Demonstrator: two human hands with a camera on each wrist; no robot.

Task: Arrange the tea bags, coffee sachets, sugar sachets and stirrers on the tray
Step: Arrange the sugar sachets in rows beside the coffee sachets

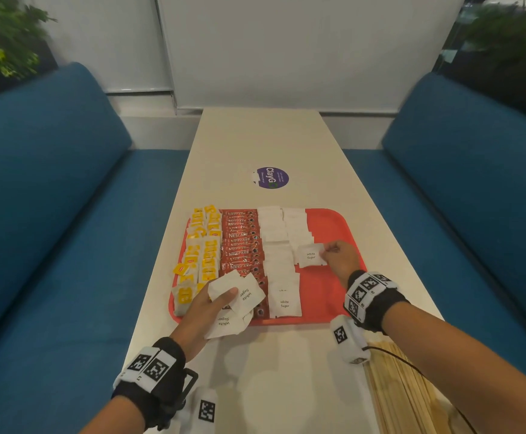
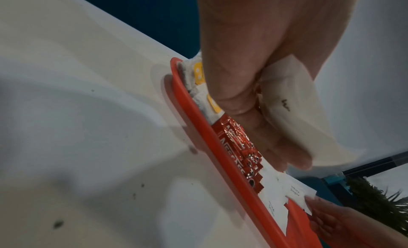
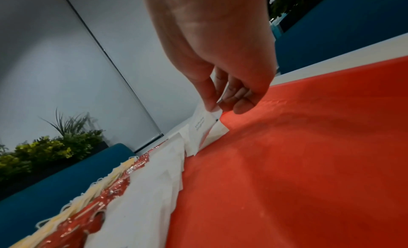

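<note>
Tray [image 1: 338, 233]: tea bags [image 1: 197, 252], coffee sachets [image 1: 241, 245] laid; our right hand [image 1: 340, 258] pinches a sugar sachet [image 1: 310, 255], left hand [image 1: 205, 311] grips spare sachets [image 1: 239, 294]. Stirrers [image 1: 402, 389] untouched.

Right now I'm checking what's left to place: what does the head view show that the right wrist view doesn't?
Only the head view: the wooden stirrers off the tray on the table, and the left hand gripping spare sugar sachets. Only the right wrist view: fingertips pinching the sachet's edge. Both: the right hand holding one sugar sachet over the red tray.
</note>
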